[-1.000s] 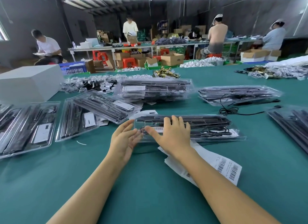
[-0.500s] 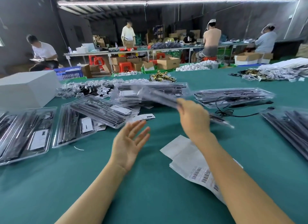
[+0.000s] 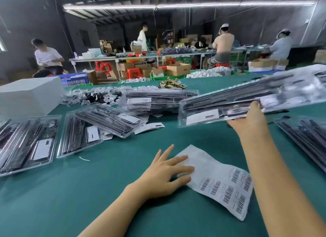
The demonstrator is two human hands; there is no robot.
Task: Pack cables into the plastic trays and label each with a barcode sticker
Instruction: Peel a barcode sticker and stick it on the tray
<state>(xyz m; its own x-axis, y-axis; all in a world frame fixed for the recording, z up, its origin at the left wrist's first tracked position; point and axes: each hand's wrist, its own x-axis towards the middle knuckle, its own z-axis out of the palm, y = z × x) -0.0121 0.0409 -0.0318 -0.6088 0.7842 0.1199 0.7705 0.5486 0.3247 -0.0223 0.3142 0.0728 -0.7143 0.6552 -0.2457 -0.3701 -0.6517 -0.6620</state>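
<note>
Step in hand: a packed clear tray (image 3: 247, 102) was held off the green tabletop (image 3: 123, 192) by the right hand (image 3: 250, 120); likely it was being carried to a stack of finished ones.
Right hand: it gripped the tray's near edge, thumb on top; the fingers were hidden beneath it.
Left hand: the left hand (image 3: 164, 173) lay spread and flat, fingertips resting on the near corner of the barcode sticker sheet (image 3: 220, 180).
Doing it well: keep the tray level so the long black cables inside do not slide, and set it square on a pile. Hold the sheet down so it stays within reach.
Tray: thin, glossy moulded plastic, long and shallow, motion-blurred; a white label showed at its left end.
Sheet: limp white backing paper, slightly curled, with barcodes printed in rows toward its right end.
Other trays: stacked at centre (image 3: 158, 102), and more lay at left (image 3: 26, 145) and at right (image 3: 307, 141).
Tabletop surface: matte, felt-like.
</note>
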